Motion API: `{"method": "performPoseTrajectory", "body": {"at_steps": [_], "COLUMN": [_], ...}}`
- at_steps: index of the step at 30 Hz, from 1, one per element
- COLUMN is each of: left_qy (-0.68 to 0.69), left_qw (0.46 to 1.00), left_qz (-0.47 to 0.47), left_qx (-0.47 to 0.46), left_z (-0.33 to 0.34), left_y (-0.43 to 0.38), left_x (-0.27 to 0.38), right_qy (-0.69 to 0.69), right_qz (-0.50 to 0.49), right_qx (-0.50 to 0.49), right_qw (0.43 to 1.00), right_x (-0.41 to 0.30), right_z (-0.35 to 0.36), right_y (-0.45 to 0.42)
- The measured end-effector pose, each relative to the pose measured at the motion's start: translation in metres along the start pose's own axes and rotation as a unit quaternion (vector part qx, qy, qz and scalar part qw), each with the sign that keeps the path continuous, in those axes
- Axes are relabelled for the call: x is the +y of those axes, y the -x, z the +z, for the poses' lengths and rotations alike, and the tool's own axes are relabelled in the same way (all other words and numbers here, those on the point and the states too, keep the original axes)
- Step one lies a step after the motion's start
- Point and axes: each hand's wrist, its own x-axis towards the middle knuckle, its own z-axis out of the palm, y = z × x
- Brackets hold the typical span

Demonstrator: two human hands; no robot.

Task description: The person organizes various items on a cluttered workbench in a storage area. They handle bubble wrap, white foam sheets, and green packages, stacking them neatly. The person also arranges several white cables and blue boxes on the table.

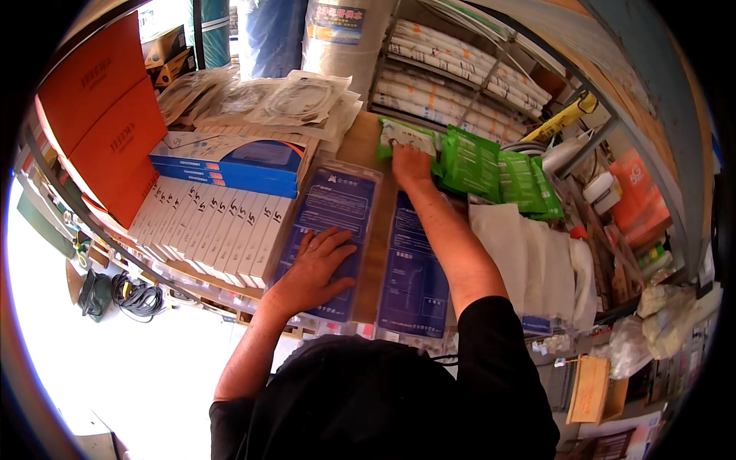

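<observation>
My left hand point(319, 267) lies with its fingers apart on a blue-printed blister pack point(335, 201). Farther out, my right hand point(411, 165) is curled over the lower part of a green and white packet point(408, 135); its fingertips are hidden, so I cannot tell whether it grips. Beneath my right forearm is a second blue-printed pack point(411, 287), partly covered by the arm. Several green packets point(471, 164) lie just right of my right hand. White-wrapped packs point(526, 253) stand in a row nearer me on the right.
White boxes point(213, 230) with handwritten marks fill the left, under blue and white boxes point(230, 158). Orange boxes point(109, 115) rise at the far left. Behind are bagged coiled hoses point(299, 98) and shelved rolls point(460, 69). A metal frame point(598, 144) edges the right.
</observation>
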Motion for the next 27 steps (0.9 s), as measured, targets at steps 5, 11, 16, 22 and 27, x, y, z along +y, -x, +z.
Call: {"method": "performPoseTrajectory", "body": {"at_steps": [5, 11, 16, 22, 27], "left_qy": [0.000, -0.006, 0.001, -0.008, -0.007], "left_qw": [1.000, 1.000, 1.000, 1.000, 1.000], "left_qz": [0.000, -0.006, 0.003, -0.006, -0.004], "left_qx": [0.000, 0.004, -0.002, -0.008, -0.008], "left_z": [0.001, 0.001, 0.001, -0.001, 0.000], "left_y": [0.001, 0.003, -0.001, -0.001, -0.001], "left_x": [-0.002, -0.002, -0.001, 0.002, 0.002], "right_qy": [-0.039, -0.187, -0.446, -0.682, -0.721], "right_qz": [0.077, 0.341, 0.511, 0.606, 0.565], "right_qx": [0.037, 0.062, 0.240, 0.290, 0.348], "right_qw": [0.996, 0.919, 0.695, 0.291, 0.201], "right_x": [0.015, 0.040, 0.110, 0.147, 0.161], "right_z": [-0.024, -0.066, -0.037, -0.021, -0.023], "right_y": [-0.009, -0.018, -0.005, 0.020, 0.048]}}
